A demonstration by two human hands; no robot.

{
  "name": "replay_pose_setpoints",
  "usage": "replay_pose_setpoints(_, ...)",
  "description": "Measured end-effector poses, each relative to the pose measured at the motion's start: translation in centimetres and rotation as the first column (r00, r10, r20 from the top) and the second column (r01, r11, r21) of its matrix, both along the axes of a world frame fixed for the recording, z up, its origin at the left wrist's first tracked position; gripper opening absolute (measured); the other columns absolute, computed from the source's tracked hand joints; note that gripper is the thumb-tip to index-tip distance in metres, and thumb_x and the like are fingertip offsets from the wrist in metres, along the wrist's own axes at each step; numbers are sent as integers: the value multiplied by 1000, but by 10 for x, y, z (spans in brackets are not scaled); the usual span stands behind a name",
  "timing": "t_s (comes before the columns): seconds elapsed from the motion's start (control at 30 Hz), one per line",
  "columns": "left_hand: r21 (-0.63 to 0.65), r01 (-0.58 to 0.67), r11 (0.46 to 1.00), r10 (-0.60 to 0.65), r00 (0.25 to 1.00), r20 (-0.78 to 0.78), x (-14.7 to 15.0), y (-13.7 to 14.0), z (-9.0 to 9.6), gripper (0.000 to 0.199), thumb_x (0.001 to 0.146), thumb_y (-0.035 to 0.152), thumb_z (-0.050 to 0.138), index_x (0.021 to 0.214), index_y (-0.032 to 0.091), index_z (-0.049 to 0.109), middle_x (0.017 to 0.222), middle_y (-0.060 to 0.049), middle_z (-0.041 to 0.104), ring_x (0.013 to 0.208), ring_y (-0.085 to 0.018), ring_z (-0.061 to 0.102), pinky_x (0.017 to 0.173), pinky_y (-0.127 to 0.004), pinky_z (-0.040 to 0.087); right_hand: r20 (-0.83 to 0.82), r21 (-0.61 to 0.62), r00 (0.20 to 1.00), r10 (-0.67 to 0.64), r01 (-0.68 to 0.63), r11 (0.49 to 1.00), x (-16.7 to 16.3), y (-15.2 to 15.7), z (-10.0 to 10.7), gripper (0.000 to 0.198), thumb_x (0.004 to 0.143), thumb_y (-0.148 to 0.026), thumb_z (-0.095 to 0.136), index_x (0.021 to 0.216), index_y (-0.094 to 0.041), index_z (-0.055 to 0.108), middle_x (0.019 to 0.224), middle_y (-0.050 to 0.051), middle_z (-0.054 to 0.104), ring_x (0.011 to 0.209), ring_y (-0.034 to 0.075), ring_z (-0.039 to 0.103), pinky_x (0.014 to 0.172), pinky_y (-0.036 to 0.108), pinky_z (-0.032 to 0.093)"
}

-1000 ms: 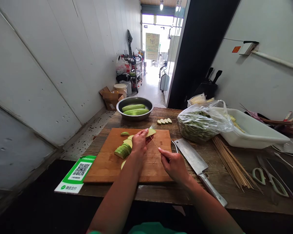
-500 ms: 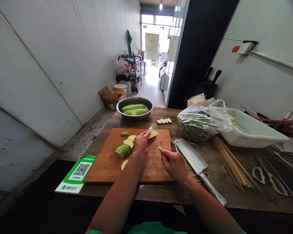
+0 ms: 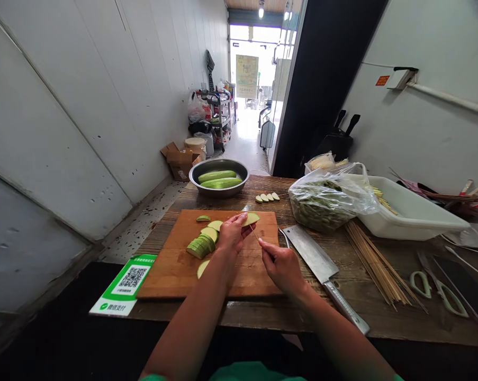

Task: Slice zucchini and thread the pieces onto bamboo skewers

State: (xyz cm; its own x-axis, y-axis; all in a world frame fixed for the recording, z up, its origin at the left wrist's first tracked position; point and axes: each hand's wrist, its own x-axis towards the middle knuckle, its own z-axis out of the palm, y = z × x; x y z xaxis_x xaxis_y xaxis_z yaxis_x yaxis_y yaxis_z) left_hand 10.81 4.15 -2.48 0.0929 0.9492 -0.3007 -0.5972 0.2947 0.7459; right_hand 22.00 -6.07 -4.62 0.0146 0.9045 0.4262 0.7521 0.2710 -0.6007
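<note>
White walls [image 3: 83,79] close in on a narrow room that runs to a bright doorway, with a wooden table [image 3: 274,317] at the near end of my view. From the left I have a green-and-white card [image 3: 108,307], partly under the board [image 3: 171,270], then cut pieces [image 3: 201,245] on that board and a basin [image 3: 218,193] of whole green vegetables beyond it.

Over the board's middle, my left hand [image 3: 232,233] is closed on a pale slice [image 3: 252,218], thumb on top, fingers beneath. Just right of it, my right hand [image 3: 280,262] is curled, pinching a thin stick [image 3: 256,233] between thumb and forefinger. The stick's far end meets the slice; how deep it goes I cannot tell. Farther right lie a cleaver [image 3: 310,253], a clear bag [image 3: 322,206] of greens, loose sticks [image 3: 379,264] and scissors [image 3: 445,296].

I judge the slice light, firm yet easily split, its cut faces slippery; I'd hold it flat by both faces, fingers off the stick's line. The stick looks stiff but slender, best gripped low.

On the card I read 微信支付 below a QR code; the doorway poster [image 3: 247,76] and orange wall label [image 3: 382,80] defeat me.
</note>
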Motion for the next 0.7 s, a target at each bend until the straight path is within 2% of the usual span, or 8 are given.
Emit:
replay_pose_setpoints(0.5,-3,30,1000,-30,1000,-2,2,-1,-2,7,75,6,57,82,8,59,78,-10,65,66,-17,64,65,-30,53,-32,16,999,11,-11,1000,0,5,-6,33,82,-17,45,111,-20,62,103,5,67,87,19,65,79,26,50)
replay_pose_setpoints(0.6,-43,33,999,-30,997,66,2,0,1,7,79,11,53,84,10,58,77,-10,65,66,-18,64,65,-33,53,-61,35,998,-1,3,999,-1,8,-8,33,82,-17,46,111,-19,62,103,6,67,85,19,66,78,27,51)
replay_pose_setpoints(0.7,-116,72,991,-51,983,178,4,0,3,16,85,24,47,83,12,57,75,-9,64,67,-20,64,67,-40,53,-111,49,994,6,0,999,-3,10,-10,33,81,-17,46,110,-19,63,101,6,67,84,19,66,78,28,51)
